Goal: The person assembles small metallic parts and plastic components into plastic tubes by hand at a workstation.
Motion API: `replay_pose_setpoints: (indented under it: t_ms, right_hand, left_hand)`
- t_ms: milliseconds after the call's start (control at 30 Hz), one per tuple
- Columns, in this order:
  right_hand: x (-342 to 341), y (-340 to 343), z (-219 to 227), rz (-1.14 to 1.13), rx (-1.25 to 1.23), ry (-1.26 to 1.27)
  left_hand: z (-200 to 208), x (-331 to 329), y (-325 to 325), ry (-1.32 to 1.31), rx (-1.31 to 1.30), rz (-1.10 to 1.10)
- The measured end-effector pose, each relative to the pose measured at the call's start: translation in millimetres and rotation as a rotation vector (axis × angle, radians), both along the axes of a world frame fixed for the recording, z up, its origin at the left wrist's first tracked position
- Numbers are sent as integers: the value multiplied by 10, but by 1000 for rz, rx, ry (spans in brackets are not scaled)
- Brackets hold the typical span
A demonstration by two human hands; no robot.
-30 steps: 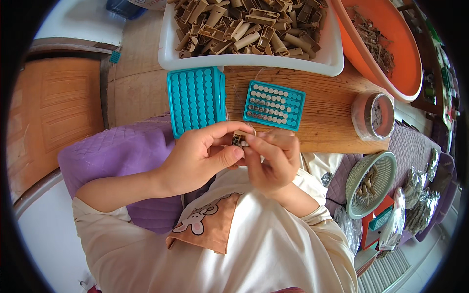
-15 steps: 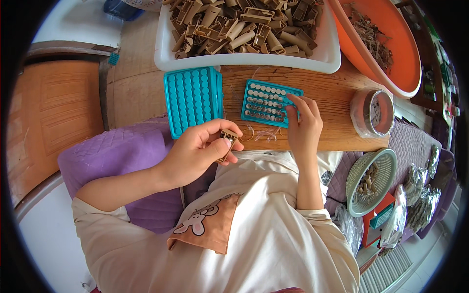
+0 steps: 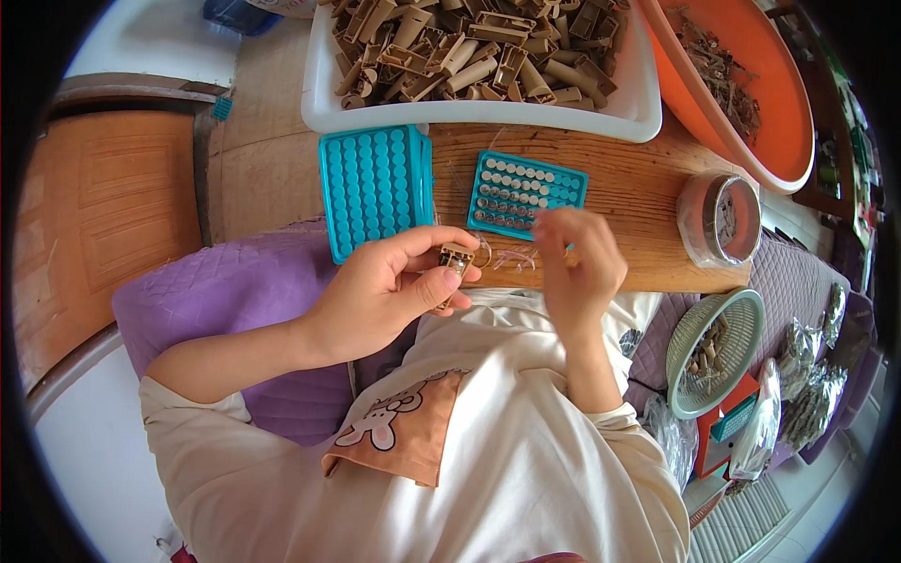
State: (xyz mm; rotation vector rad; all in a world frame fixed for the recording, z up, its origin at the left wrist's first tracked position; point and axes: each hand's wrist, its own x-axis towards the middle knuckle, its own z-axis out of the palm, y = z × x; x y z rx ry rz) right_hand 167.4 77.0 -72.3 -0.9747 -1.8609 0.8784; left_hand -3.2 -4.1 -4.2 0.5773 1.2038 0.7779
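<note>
Between the thumb and fingers of my left hand (image 3: 371,293) is a small tan plastic housing (image 3: 456,258), held above my lap, with dark and shiny parts in its open face. My right hand (image 3: 584,269) hangs over the table's near edge, to the right of the housing and apart from it. Its fingers are bent and smeared by motion, so whatever they may hold does not show. Just beyond it lies a small teal tray (image 3: 569,191), with rows of round silvery pieces in its left part and bare sockets on the right.
Left of that tray are stacked teal trays (image 3: 375,192). A white bin (image 3: 483,119) full of tan housings stands at the back, beside an orange basin (image 3: 784,122). On the right are a round container (image 3: 721,218) in clear plastic and a grey-green basket (image 3: 751,324).
My right hand has drawn back from the teal tray toward me, and its fingers have curled. My left hand has shifted slightly right and tilted the tan housing more upright.
</note>
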Motion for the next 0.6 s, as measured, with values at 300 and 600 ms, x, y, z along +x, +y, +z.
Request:
replay_pose_setpoints:
  t_ms: [300, 600]
  right_hand:
    - [-285, -413, 74, 56, 119, 161]
    - [-279, -368, 1, 238, -236, 212]
  left_hand:
    - [-20, 7, -11, 9, 47, 22]
    - [-73, 25, -24, 207, -12, -68]
